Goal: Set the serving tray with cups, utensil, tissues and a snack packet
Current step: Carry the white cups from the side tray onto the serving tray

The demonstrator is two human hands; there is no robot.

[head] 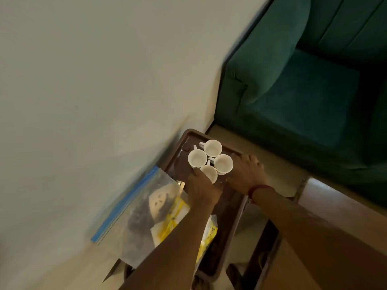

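Head view, tilted and motion-blurred.

Serving tray (189, 136): dark brown, raised rim, running from 12 o'clock toward 6 o'clock at lower centre.

Cups (212, 147): four, white, handled, upright, empty, clustered touching one another at the tray's 12 o'clock end.

Left hand (202, 190): at the cluster's 7 o'clock, fingers (194, 172) against the nearest cups; curl of the fingers around a cup not discernible.

Right hand (247, 174): at the cluster's 3 o'clock, fingers spread, resting on the tray rim just beside the cups, clasping nothing; red thread band (258, 190) at the wrist.

Clear zip bag (144, 204): blue seal strip, at the tray's 9 o'clock, contents blurred.

Yellow snack packet (207, 237): on the tray at 6 o'clock, partly under the left forearm.

Green sofa (303, 91): at 2 o'clock, well apart from the tray.
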